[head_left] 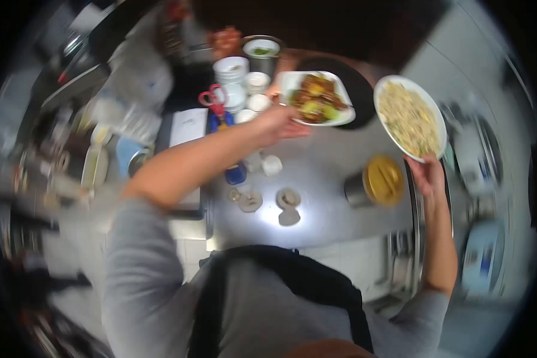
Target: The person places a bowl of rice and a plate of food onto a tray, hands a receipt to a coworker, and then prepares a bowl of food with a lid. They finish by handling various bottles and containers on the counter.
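My left hand [280, 124] grips the lower left edge of a white squarish dish [343, 118] filled with browned pieces and green vegetables. A round black tray [359, 89] lies partly behind that dish. On the right, my right hand [425, 173] holds the bottom rim of a white oval plate [438, 122] heaped with pale fried rice or noodles. The plate is tilted toward the camera. Below and left of it is a metal container with a yellow lid [385, 180].
Stacked white bowls [231, 67], small cups [258, 82] and red-handled scissors [213, 98] stand at the back left of the steel counter [322, 173]. Small round dishes [289, 198] lie near the front. Plastic bags [138, 74] fill the left side.
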`<state>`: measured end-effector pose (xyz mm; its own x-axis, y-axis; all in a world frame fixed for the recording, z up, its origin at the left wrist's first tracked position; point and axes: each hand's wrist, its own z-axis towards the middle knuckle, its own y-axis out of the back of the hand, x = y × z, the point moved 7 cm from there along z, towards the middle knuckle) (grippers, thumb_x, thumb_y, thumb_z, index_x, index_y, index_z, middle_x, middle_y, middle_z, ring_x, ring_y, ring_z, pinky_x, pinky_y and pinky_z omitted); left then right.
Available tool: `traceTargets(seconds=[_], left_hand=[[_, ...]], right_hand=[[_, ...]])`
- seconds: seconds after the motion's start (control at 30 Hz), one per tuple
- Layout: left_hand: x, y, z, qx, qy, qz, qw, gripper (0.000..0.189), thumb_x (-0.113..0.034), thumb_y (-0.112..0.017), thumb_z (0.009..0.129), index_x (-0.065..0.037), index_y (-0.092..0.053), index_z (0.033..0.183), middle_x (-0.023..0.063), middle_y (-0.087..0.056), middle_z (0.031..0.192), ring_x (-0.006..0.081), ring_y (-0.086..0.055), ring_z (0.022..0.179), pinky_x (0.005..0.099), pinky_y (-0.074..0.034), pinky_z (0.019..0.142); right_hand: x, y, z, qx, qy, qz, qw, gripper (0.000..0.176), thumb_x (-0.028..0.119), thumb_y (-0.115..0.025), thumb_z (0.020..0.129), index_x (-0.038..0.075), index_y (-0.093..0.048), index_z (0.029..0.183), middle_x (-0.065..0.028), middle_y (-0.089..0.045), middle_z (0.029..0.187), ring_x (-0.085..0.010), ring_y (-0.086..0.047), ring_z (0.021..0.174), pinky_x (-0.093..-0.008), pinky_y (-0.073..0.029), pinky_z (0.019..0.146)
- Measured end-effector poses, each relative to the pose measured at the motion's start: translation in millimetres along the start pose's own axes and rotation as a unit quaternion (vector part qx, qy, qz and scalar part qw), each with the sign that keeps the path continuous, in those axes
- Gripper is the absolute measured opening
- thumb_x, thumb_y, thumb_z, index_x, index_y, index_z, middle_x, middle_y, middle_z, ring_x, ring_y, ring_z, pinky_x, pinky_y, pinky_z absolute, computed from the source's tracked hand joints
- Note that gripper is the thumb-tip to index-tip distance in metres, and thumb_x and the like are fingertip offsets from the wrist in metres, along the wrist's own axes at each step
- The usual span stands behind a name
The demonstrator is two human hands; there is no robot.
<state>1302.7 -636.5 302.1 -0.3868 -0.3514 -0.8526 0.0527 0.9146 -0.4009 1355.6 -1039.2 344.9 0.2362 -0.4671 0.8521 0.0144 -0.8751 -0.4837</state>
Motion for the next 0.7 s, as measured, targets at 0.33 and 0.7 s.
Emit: traceTargets(seconds=[0.33, 0.7], left_hand=[[76, 10, 286, -0.223, -0.067, -0.144, 0.962, 0.069, -0.018, -0.062, 0.085, -0.013, -0.013, 0.134, 0.0178, -0.057, 0.069, 0.0256, -0.060, 0.046, 0.0363, -0.053, 0.039], [81, 21, 317, -0.215, 0.023, -0.078, 0.973, 0.091, -0.004, -0.051, 0.089, -0.026, 0.019, 0.143, 0.0206, -0.063, 0.090, 0.0273, -0.067, 0.068, 0.0382, -0.060, 0.062]], right_hand=[[-94, 65, 338, 0.033, -0.183, 0.034, 0.982, 0.063, -0.008, -0.053, 0.073, -0.006, -0.034, 0.134, -0.0209, -0.044, 0.134, -0.0355, -0.047, 0.122, -0.0470, -0.042, 0.104], [-161, 50, 422, 0.075, -0.136, 0.076, 0.985, 0.050, -0.006, -0.047, 0.078, -0.010, -0.036, 0.127, -0.0284, -0.049, 0.123, -0.0422, -0.052, 0.112, -0.0478, -0.049, 0.096]])
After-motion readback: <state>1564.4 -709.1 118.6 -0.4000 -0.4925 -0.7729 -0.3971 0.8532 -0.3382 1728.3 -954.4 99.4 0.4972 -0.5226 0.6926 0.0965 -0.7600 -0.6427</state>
